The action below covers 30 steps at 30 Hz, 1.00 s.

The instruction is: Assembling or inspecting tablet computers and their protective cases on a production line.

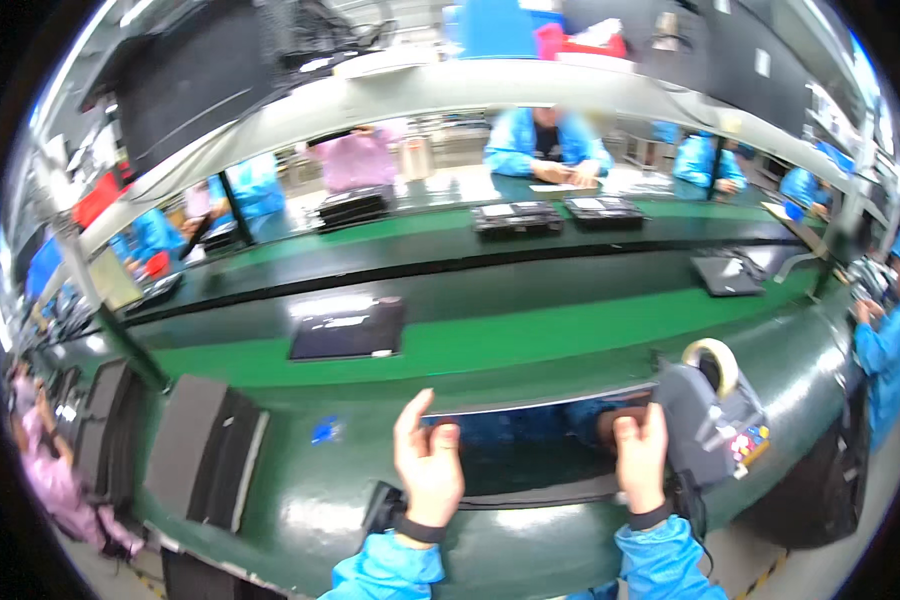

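A dark, glossy flat screen panel (535,455) spans the gap between my hands, over the near edge of the green bench. Its left edge is gripped by my left hand (430,470), with the thumb on the face side. My right hand (642,460) grips the opposite edge in the same way. Reflections show on the panel's surface. Just right of my right hand stands a grey tape dispenser (695,415) with a roll of pale tape (712,365) on it.
Stacked dark foam-like slabs (195,455) stand at the left. A thin black panel (347,328) lies on the green belt (500,345), and a dark device (728,273) rests farther right. A blue scrap (325,430) lies nearby. Co-workers in blue (545,150) sit across the line.
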{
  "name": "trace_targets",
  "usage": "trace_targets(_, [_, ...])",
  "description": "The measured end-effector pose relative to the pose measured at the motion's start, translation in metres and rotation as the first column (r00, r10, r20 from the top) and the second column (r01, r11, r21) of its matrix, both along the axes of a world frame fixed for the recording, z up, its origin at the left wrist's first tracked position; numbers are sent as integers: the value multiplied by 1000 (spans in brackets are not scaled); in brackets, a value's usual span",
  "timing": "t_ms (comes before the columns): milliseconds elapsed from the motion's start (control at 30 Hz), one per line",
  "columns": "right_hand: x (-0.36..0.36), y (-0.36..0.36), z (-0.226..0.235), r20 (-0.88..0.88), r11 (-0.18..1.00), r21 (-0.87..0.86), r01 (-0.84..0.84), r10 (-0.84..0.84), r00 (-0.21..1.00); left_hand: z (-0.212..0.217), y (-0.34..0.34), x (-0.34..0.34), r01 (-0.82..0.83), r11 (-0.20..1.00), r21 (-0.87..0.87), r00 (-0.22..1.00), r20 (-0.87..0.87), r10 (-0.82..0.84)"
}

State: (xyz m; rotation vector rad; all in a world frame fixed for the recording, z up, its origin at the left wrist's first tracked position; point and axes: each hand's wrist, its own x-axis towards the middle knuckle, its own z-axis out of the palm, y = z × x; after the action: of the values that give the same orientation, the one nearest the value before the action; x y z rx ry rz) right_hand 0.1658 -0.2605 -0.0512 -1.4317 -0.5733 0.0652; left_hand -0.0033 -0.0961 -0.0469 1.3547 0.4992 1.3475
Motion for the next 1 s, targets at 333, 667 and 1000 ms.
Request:
trace_targets(333, [1, -15, -47, -46, 993, -45, -110, 108, 993, -6, 5, 0, 82, 995, 54, 994, 67, -85])
trace_targets(667, [-20, -145, -18, 90, 781, 128, 612, -623, 777, -5, 4, -8, -36, 990, 136, 999, -31, 40])
trace_targets(1000, [12, -183, -2, 179, 743, -109, 661, -639, 748, -8, 2, -8, -43, 986, 163, 999, -12, 46])
